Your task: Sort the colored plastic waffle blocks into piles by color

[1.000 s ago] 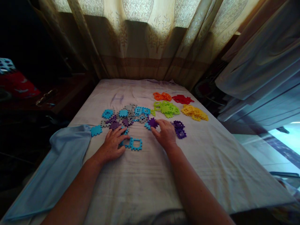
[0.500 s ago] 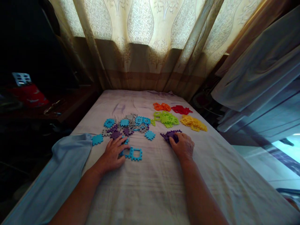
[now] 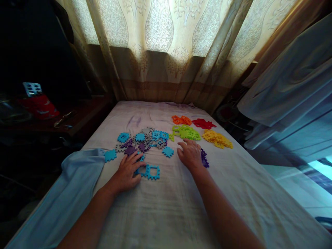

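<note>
My left hand [image 3: 129, 172] lies with its fingers spread over blue interlocking tiles, partly covering them. A blue square frame tile [image 3: 153, 166] shows just right of its fingertips. My right hand [image 3: 190, 153] is open, fingers apart and holding nothing, in front of the purple tiles [image 3: 204, 158], which it partly hides. Beyond my left hand lies a mixed pile of grey tiles [image 3: 148, 139], purple tiles [image 3: 130, 150] and blue tiles [image 3: 140, 137]. A single blue tile [image 3: 168, 151] lies between the pile and my right hand.
Sorted heaps of green tiles [image 3: 187, 132], orange tiles [image 3: 181, 120], red tiles [image 3: 203, 123] and yellow tiles [image 3: 217, 138] lie at the back right of the sheet-covered bed [image 3: 160, 214]. Light blue cloth [image 3: 77, 183] drapes the left edge. A curtain [image 3: 158, 76] hangs behind.
My right hand has let go of the purple tiles and moved left, its fingers opening. The purple tiles now lie on the sheet to its right. My left hand stays over the blue tiles.
</note>
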### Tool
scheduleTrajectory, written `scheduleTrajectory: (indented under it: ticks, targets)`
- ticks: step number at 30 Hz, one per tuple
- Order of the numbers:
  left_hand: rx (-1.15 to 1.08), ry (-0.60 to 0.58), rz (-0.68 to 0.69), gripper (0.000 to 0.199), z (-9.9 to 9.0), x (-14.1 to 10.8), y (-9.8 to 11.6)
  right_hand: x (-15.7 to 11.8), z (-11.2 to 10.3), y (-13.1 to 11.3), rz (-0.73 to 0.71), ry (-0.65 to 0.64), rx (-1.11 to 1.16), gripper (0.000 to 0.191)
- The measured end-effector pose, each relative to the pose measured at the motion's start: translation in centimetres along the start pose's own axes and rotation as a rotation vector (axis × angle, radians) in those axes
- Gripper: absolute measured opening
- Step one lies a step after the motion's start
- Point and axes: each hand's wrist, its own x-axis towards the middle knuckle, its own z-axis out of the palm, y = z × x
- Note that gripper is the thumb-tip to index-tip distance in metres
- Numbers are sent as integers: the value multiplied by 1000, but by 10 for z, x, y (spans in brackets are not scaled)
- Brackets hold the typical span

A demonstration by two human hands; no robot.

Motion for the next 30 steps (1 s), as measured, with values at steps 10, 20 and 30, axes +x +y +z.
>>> scheduleTrajectory:
  ticks: [10, 20, 30]
  targets:
    - [25, 11, 0, 51, 3, -1, -2, 54, 20, -17, -45, -278, -149, 38]
    - [26, 9, -5, 51, 4, -2, -2, 56, 27, 24, 22, -140, -32, 34]
    - [12, 11, 10, 49, 3, -2, -2, 70, 29, -13, -128, -170, -33, 41]
